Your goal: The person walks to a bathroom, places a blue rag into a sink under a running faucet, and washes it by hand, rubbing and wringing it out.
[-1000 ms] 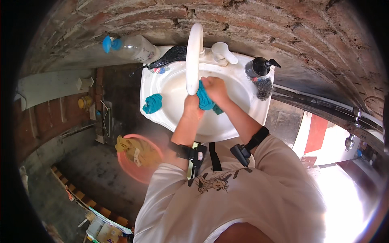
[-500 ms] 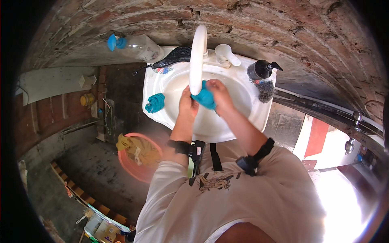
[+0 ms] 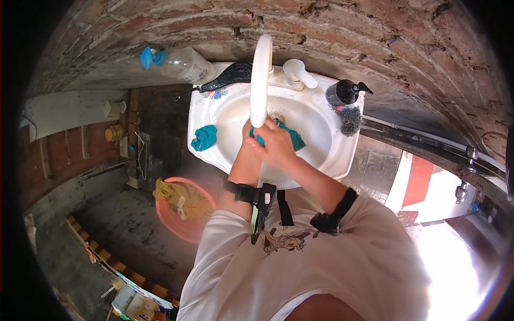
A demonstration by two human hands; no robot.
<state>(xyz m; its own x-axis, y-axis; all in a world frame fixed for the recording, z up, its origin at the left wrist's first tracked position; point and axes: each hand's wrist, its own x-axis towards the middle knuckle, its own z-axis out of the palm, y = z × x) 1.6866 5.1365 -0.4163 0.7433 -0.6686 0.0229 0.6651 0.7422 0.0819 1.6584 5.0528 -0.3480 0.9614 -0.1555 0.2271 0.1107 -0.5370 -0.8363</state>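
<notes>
So, teal cloth (image 3: 292,138) bunched under the white gooseneck faucet (image 3: 259,88) over the washbasin (image 3: 345,154), probably so drips land inside | right hand (image 3: 277,144) curled round it, pressed against left hand (image 3: 248,136); left's fingers mostly hidden, can't tell its grip | balled teal rag (image 3: 204,138) on basin's left rim, likely parked out of the way

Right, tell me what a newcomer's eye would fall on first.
First, the curved white spout arches over the white oval washbasin. Near the spout's tip, the left hand and right hand clasp a bright teal cloth. Lower left, a round salmon-pink tub holds mustard-yellow fabric.
</notes>
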